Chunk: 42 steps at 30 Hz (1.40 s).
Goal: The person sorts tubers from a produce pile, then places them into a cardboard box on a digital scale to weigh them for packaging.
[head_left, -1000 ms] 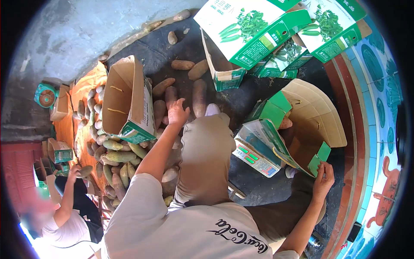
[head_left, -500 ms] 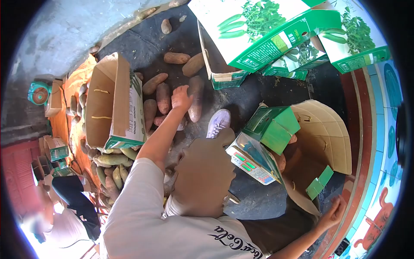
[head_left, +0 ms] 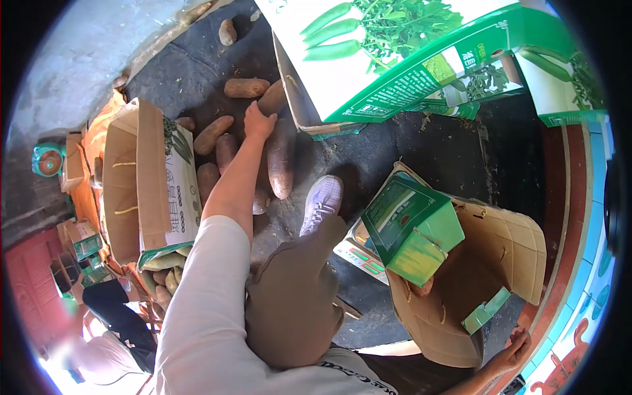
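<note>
My left hand (head_left: 259, 124) reaches far forward, its fingers and thumb around the near end of a brown sweet potato (head_left: 273, 99) that leans against an open carton. Just below it lies a long, dark sweet potato (head_left: 281, 161). Another sweet potato (head_left: 247, 87) rests to the left of the held one, and several more lie left of my forearm, partly hidden by it. At the lower right, my right hand (head_left: 512, 352) is beside the red ledge, holding nothing, its fingers loosely bent and apart.
A large carton (head_left: 526, 247) stands open at right, with a green box (head_left: 411, 220) over its edge and a scale (head_left: 362, 257) beside it. Another open carton (head_left: 151, 178) stands left. Printed green-and-white cartons (head_left: 395, 72) fill the top right. A person (head_left: 99, 355) is at lower left.
My left hand has moved forward from the long dark sweet potato to the one against the carton and closed on it. My body and view have shifted forward. My right hand's fingers have loosened.
</note>
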Motion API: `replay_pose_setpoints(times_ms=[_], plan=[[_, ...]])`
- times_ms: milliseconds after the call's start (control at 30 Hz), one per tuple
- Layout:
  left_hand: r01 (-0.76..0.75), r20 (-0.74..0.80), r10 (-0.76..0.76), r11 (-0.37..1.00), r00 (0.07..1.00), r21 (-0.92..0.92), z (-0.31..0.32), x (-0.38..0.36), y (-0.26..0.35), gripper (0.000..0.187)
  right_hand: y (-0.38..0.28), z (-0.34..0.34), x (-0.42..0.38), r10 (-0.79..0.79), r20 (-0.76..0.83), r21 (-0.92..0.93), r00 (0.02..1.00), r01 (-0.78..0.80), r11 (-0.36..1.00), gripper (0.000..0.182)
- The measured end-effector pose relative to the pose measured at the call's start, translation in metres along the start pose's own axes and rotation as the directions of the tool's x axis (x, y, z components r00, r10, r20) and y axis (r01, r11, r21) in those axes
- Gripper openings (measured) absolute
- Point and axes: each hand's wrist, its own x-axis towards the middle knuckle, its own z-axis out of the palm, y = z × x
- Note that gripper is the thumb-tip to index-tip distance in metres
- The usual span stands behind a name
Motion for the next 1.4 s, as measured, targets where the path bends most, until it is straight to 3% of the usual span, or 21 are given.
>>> replay_pose_setpoints(times_ms=[100,200,333,433,533,667,800,900,1067,1133,1167,1267,1400], plan=[[-0.051,0.026,0.052,0.999,0.998,-0.015,0.018,0.029,-0.01,0.088,0.002,0.006,0.005,0.012,0.037,0.004,0.999,-0.012,1.0,0.023],[0.03,0.07,-0.025,0.997,0.997,-0.075,0.028,0.042,-0.008,0.089,0.003,0.01,0.01,0.004,0.069,0.017,0.998,-0.005,1.0,0.023],[0.149,0.168,-0.177,0.975,0.97,0.166,0.001,0.024,0.03,0.091,0.0,0.014,0.01,0.009,0.087,-0.042,0.996,-0.005,0.999,0.024],[0.119,0.141,-0.148,0.973,0.979,0.196,0.005,0.027,0.028,0.086,0.003,0.017,0.008,0.012,0.109,-0.044,0.994,-0.007,0.999,0.024],[0.083,0.168,-0.098,0.992,0.981,0.094,0.003,0.032,0.021,0.077,0.0,0.018,0.007,0.007,0.108,-0.027,0.994,-0.005,1.0,0.024],[0.097,0.007,-0.099,0.983,0.995,0.156,-0.022,0.017,0.011,0.073,0.003,0.015,0.003,-0.021,0.11,-0.025,0.994,0.024,0.999,0.023],[-0.06,-0.066,0.055,0.995,0.996,-0.074,-0.059,-0.025,-0.007,0.079,-0.007,0.014,-0.004,-0.027,0.049,0.012,0.998,0.027,1.0,0.02],[-0.106,0.017,0.109,0.989,0.994,-0.102,-0.096,-0.086,0.003,0.078,-0.012,0.013,-0.008,-0.031,0.006,0.033,0.999,0.031,0.999,0.019],[-0.078,-0.046,0.076,0.996,0.996,-0.053,-0.102,-0.181,-0.003,0.075,-0.019,0.013,-0.015,-0.073,-0.013,0.149,0.997,0.074,0.986,0.017],[-0.128,0.059,0.135,0.986,0.989,-0.111,-0.095,-0.197,-0.004,0.077,-0.021,0.01,-0.017,-0.098,0.024,0.151,0.995,0.093,0.984,0.016],[-0.175,0.046,0.18,0.98,0.983,-0.093,-0.088,-0.204,-0.001,0.076,-0.023,0.009,-0.018,-0.113,0.045,0.155,0.993,0.105,0.982,0.016],[-0.308,0.207,0.28,0.945,0.937,0.114,-0.069,-0.203,0.018,0.076,-0.027,0.011,-0.021,-0.128,0.03,0.171,0.991,0.121,0.978,0.015],[-0.296,0.31,0.201,0.907,0.929,0.3,-0.036,-0.192,0.031,0.077,-0.036,0.011,-0.025,-0.124,0.022,0.207,0.992,0.117,0.971,0.015]])
